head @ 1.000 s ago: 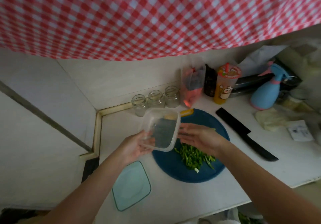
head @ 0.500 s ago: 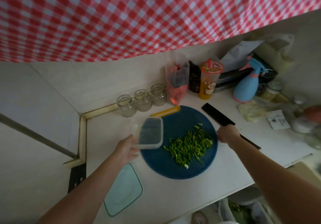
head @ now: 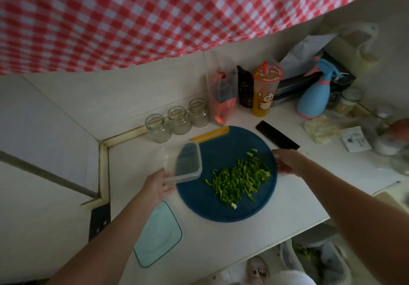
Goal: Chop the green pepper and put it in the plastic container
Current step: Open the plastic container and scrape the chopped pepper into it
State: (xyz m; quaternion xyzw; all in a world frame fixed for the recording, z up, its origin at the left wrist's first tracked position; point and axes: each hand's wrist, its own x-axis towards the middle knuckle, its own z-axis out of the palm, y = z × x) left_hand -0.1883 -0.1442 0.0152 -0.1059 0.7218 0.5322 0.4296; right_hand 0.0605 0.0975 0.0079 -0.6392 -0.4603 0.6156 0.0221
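Note:
Chopped green pepper lies in a loose pile of strips on the round blue cutting board. My left hand holds the clear plastic container by its near corner. The container is tilted at the board's left edge, with its opening facing the pile. My right hand sits at the board's right rim with its fingers curled. It is just below the black knife, whose handle is hidden under my wrist. What the fingers close on does not show.
The container's teal lid lies on the white counter by my left forearm. Three empty glass jars stand along the back wall. Behind the board are a bag, a dark bottle, an orange drink cup and a blue spray bottle. The counter's front edge is close.
The container has come down from in front of me to the board's left edge. My right hand left the pepper pile, moved right to the knife's handle and has stayed there.

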